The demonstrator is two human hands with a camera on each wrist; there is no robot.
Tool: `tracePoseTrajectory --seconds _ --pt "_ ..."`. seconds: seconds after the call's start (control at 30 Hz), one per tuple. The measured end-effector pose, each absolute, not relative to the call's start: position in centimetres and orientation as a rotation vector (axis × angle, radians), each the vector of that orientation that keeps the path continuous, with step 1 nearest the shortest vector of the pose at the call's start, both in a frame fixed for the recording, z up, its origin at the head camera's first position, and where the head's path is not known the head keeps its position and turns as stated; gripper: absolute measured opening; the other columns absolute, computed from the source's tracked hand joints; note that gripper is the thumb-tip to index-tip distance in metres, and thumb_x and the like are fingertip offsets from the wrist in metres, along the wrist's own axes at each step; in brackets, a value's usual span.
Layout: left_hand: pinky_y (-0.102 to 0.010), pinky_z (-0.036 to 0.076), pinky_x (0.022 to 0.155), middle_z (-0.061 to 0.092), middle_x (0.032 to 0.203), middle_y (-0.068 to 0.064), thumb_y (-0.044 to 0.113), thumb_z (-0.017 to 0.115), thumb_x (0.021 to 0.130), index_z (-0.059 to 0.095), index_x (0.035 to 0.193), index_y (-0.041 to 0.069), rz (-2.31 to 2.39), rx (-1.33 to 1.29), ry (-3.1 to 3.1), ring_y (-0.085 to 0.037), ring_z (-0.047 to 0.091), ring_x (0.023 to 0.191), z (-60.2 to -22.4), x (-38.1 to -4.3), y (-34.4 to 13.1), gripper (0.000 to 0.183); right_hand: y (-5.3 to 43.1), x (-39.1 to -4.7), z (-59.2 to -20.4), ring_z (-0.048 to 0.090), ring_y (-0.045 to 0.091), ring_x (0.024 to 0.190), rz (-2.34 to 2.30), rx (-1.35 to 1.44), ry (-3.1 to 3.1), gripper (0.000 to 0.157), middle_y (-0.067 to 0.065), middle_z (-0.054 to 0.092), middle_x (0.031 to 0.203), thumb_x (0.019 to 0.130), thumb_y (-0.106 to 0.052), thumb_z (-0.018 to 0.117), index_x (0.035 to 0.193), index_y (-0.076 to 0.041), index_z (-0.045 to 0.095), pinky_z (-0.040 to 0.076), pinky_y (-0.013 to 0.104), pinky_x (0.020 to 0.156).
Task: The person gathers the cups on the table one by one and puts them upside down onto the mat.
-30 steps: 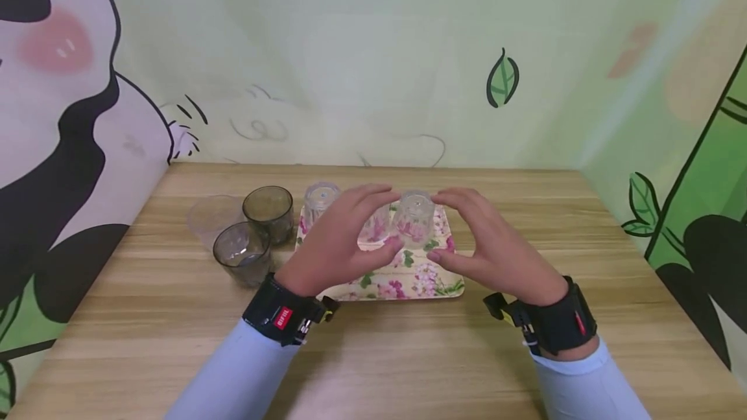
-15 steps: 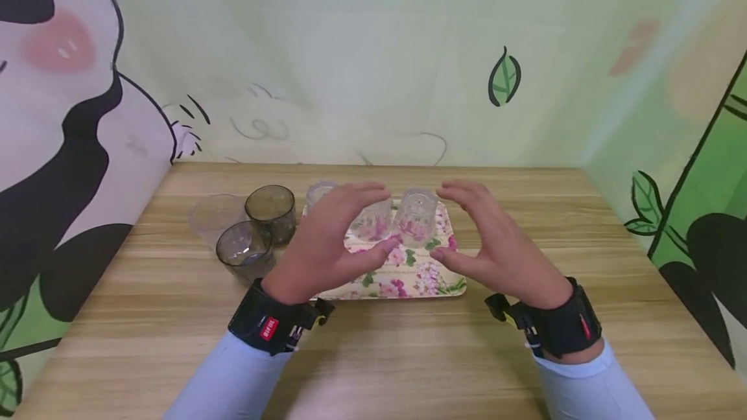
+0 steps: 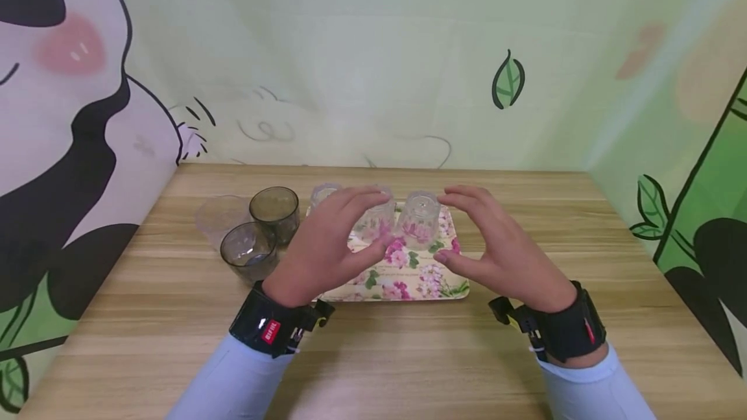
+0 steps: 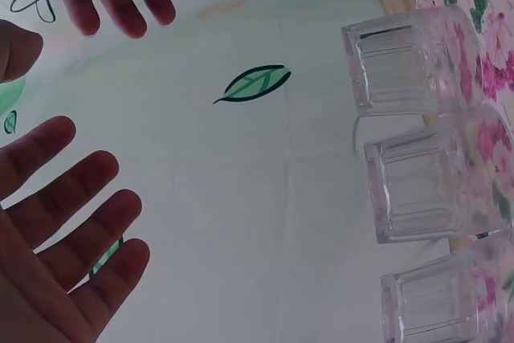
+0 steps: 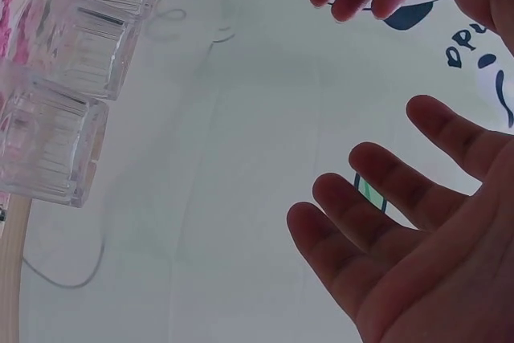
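Three clear glasses stand upside down in a row along the back of a floral tray (image 3: 379,284): a right glass (image 3: 420,216), a middle glass (image 3: 376,216) and a left glass (image 3: 325,192) partly hidden by a hand. My left hand (image 3: 332,238) hovers over the tray's left part, fingers spread and gently bent, holding nothing. Facing it, my right hand (image 3: 504,251) hovers by the right edge of the tray, its fingers apart from the right glass. Both wrist views show the palms with nothing in them, and the glasses (image 4: 401,62) (image 5: 52,142) off to one side.
Left of the tray stand two dark tinted glasses, a rear one (image 3: 274,212) and a front one (image 3: 249,251), with a clear round cup (image 3: 222,219) beside them. A wall with painted leaves (image 3: 508,80) rises behind the wooden table (image 3: 408,361).
My hands have moved apart from the right glass, the left hand leftward and the right hand slightly rightward. The glasses stay in place on the tray; the head view has shifted slightly.
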State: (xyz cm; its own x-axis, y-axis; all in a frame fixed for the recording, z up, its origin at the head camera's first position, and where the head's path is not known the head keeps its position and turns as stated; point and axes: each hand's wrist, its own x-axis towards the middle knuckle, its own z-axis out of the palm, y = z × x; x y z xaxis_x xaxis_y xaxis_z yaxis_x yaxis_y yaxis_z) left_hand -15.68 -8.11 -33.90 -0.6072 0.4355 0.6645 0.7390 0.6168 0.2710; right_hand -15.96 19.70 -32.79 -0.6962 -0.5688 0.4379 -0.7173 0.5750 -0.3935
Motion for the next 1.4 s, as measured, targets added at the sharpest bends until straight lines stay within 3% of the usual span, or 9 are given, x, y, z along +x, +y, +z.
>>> tracePoseTrajectory --seconds 0.23,0.5,0.67,0.93,1.4 --pt "-0.049 0.057 0.101 0.071 0.128 -0.014 0.029 0.072 0.088 0.064 0.129 0.006 -0.697 -0.855 -2.294 -0.028 0.063 0.120 -33.4 -15.3 -9.0 0.048 19.5 -16.0 -32.7 0.043 0.036 0.139 0.808 1.056 -2.574 0.075 0.020 0.045 0.152 0.083 -0.025 0.081 0.147 -0.011 0.044 0.047 0.067 0.108" --pt "-0.057 0.057 0.096 0.071 0.127 -0.018 0.030 0.067 0.091 0.068 0.124 0.007 -0.489 -0.726 -2.287 -0.036 0.064 0.115 -32.7 -15.6 -10.9 0.041 19.4 -16.2 -32.4 0.043 0.036 0.140 0.780 1.056 -2.602 0.075 0.020 0.044 0.153 0.083 -0.027 0.080 0.147 -0.011 0.044 0.047 0.067 0.109" --pt "-0.061 0.056 0.096 0.067 0.132 -0.021 0.038 0.066 0.091 0.065 0.127 0.006 -0.402 -0.597 -2.439 -0.041 0.062 0.119 -33.2 -16.0 -12.7 0.048 19.3 -16.1 -32.4 0.042 0.036 0.140 0.786 1.048 -2.621 0.073 0.020 0.044 0.153 0.084 -0.027 0.080 0.146 -0.011 0.046 0.046 0.067 0.109" --pt "-0.060 0.051 0.106 0.065 0.132 -0.023 0.038 0.061 0.094 0.062 0.130 0.005 -0.350 -0.505 -2.610 -0.042 0.056 0.125 -34.0 -15.9 -15.4 0.048 19.5 -16.1 -32.7 0.042 0.038 0.140 0.796 1.036 -2.660 0.071 0.021 0.043 0.153 0.085 -0.025 0.079 0.146 -0.010 0.046 0.045 0.069 0.109" --pt "-0.062 0.052 0.099 0.071 0.123 -0.024 0.045 0.071 0.087 0.058 0.133 0.006 -0.286 -0.423 -2.816 -0.044 0.062 0.115 -35.4 -15.8 -20.4 0.062 19.5 -16.3 -33.0 0.042 0.037 0.140 0.780 1.019 -2.710 0.071 0.020 0.043 0.153 0.086 -0.029 0.079 0.146 -0.010 0.046 0.046 0.068 0.109"
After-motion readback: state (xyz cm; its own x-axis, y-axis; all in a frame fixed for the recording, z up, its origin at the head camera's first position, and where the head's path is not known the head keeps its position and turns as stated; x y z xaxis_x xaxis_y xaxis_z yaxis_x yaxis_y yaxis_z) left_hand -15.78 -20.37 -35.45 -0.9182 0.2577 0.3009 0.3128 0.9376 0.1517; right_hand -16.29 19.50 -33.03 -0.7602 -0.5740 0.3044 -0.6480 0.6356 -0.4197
